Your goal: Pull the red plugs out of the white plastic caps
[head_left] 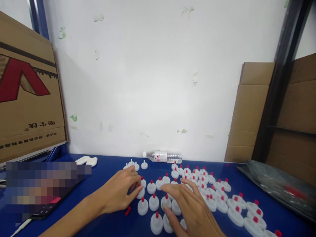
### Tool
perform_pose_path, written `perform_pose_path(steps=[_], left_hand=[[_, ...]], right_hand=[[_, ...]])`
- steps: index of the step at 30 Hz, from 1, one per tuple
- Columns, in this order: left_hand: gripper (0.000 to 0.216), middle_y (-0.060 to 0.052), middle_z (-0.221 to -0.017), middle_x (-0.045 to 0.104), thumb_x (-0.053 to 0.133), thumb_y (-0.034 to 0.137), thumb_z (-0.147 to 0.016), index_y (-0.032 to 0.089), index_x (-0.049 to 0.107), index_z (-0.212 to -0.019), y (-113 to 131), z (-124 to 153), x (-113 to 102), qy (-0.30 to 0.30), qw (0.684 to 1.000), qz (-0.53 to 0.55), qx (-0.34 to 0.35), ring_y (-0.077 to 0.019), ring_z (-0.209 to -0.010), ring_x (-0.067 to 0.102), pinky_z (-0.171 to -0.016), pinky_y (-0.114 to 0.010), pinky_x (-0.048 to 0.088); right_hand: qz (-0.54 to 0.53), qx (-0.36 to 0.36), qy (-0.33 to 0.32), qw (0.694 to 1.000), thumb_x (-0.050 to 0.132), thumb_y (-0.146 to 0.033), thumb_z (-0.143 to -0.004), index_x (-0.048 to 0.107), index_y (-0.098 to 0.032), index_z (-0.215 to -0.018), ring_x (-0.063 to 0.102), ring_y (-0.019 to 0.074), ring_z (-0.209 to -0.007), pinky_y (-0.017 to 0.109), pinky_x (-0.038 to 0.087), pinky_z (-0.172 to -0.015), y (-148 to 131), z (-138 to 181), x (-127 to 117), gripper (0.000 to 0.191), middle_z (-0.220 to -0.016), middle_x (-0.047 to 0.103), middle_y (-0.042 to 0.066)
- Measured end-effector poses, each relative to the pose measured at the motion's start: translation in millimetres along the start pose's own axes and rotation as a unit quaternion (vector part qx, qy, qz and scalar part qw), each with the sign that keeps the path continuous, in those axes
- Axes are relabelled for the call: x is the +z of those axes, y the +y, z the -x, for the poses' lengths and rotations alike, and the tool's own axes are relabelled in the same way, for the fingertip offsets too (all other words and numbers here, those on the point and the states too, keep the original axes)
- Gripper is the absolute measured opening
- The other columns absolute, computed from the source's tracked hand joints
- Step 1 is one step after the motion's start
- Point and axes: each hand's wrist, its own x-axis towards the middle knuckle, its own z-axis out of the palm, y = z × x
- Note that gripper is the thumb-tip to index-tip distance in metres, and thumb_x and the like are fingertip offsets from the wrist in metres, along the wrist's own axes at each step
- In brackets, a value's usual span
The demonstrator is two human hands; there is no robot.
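My left hand [120,189] is closed at the left end of the rows, thumb and forefinger pinched at the top of a white nozzle cap [141,193]. The fingertips hide that cap's tip. My right hand [191,205] hovers palm down over the middle caps, fingers apart, covering several of them. Its thumb and forefinger lie either side of a red-tipped white cap [166,202]; whether they touch it I cannot tell. Beyond my left hand stand several white caps without red tips [144,165]. A loose red piece [127,210] lies below my left wrist.
Many red-tipped caps [235,215] spread to the right across the blue table [103,227]. A clear bottle [163,156] lies against the wall. A dark device [46,204] with a cable is on the left, a plastic bag [278,187] on the right, a carton [29,115] at far left.
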Motion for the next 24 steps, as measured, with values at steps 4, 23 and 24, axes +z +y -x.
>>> perform_pose_path(steps=[4,23,24], left_hand=[[0.029,-0.005,-0.082,0.064,0.045,0.034,-0.102,0.021,0.066,-0.087,-6,-1,0,0.018,0.999,0.016,-0.023,-0.0236,-0.086,0.056,-0.076,-0.034,0.042],[0.022,-0.005,-0.085,0.073,0.051,0.035,-0.095,0.021,0.066,-0.088,-53,-8,9,0.078,0.974,0.022,-0.212,-0.0253,-0.079,0.068,-0.069,-0.031,0.045],[0.024,-0.005,-0.084,0.073,0.050,0.037,-0.097,0.021,0.066,-0.089,-43,-8,6,0.081,0.975,0.041,-0.202,-0.0239,-0.080,0.068,-0.070,-0.030,0.046]], right_hand=[[-0.011,-0.005,-0.003,1.000,0.054,-0.017,-0.094,0.059,-0.019,-0.120,0.072,0.0190,-0.090,0.040,0.049,-0.099,-1,-1,0,0.026,-0.102,0.074,0.004],[-0.013,-0.025,-0.008,1.000,0.054,-0.013,-0.093,0.062,-0.021,-0.109,0.072,0.0156,-0.083,0.035,0.052,-0.097,0,-3,-2,0.020,-0.094,0.075,0.002],[-0.007,-0.018,-0.010,1.000,0.055,-0.015,-0.093,0.062,-0.020,-0.113,0.072,0.0166,-0.085,0.036,0.052,-0.098,0,-2,-1,0.022,-0.097,0.075,0.003]])
